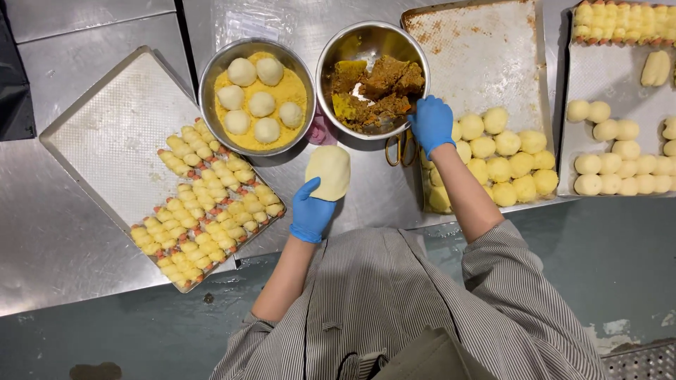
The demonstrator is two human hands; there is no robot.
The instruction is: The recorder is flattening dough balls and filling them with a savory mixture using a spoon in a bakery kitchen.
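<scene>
dough disc (329,171): soft, light, likely floppy; cradled flat from below on left hand (310,213). right hand (431,123), at 1 o'clock, is curled into filling bowl (331,53), grip hidden.

no packages, signs or screens show. 1 pale rectangular label (248,27), or a reflection like one, sits on the steel desk (63,239) near its far edge; blurred.

A commercial bakery kitchen is showing here: a stainless steel worktable (63,232) is carrying perforated baking trays (113,119), with rows of shaped pastries (204,204) lying at nine o'clock and dough balls (503,162) sitting at three o'clock. Steel mixing bowls (211,77) are standing at twelve o'clock. The person is wearing blue disposable gloves (310,214).
</scene>
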